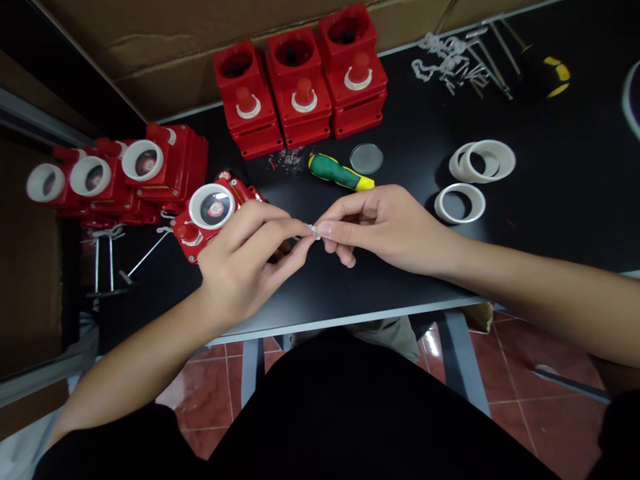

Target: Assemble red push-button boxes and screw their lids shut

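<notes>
Over the front of the black table, my left hand (247,257) and my right hand (395,230) meet fingertip to fingertip. Both are closed in a pinch on a small whitish piece (315,231), mostly hidden by the fingers; its kind is too small to make out. Just left of my left hand sits a red box (189,233) with a white ring (211,207) around its round window. A green and yellow screwdriver (340,172) lies beyond my fingers, beside a clear round disc (367,158).
Three red boxes (300,93) stand along the back, and more red boxes (173,160) with white rings fill the left. White rings (460,203) lie at right. Behind them are metal rods with clear chains (445,53). Small-headed rods (145,257) lie at far left.
</notes>
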The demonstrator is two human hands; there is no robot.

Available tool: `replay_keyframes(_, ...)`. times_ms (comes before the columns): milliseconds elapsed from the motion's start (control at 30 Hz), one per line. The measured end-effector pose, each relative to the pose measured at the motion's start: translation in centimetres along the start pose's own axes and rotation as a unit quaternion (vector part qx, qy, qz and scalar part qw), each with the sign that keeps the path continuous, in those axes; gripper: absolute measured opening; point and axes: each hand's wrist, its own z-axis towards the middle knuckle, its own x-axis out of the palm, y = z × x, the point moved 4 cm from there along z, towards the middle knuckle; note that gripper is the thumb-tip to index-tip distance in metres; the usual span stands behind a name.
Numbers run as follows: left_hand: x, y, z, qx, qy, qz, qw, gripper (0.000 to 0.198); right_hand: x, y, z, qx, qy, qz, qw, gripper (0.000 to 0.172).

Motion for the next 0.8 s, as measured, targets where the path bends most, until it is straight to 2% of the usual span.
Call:
replay_keyframes(300, -0.1, -0.8, -0.6, 0.083, 0.003, 0.084, 0.993, 0.018, 0.2, 0.0, -0.1, 0.011, -0.002, 0.004, 1.0, 0.042)
replay_keyframes(467, 0.0, -1.3, -0.6, 0.129, 0.046, 0.152, 0.979, 0.021, 0.5, 0.1, -0.2, 0.003, -0.012, -0.01, 1.0, 0.04)
replay_keyframes(567, 0.0, -1.7, -0.5, 0.165, 0.052, 0.176, 0.969, 0.023, 0.7, 0.2, -0.2, 0.001, -0.016, -0.014, 1.0, 0.038)
replay_keyframes(800, 0.2, -1.3, -0.7, 0.143, 0.072, 0.155, 0.975, 0.024, 1.2, 0.0, -0.3, 0.014, 0.003, 0.003, 1.0, 0.038)
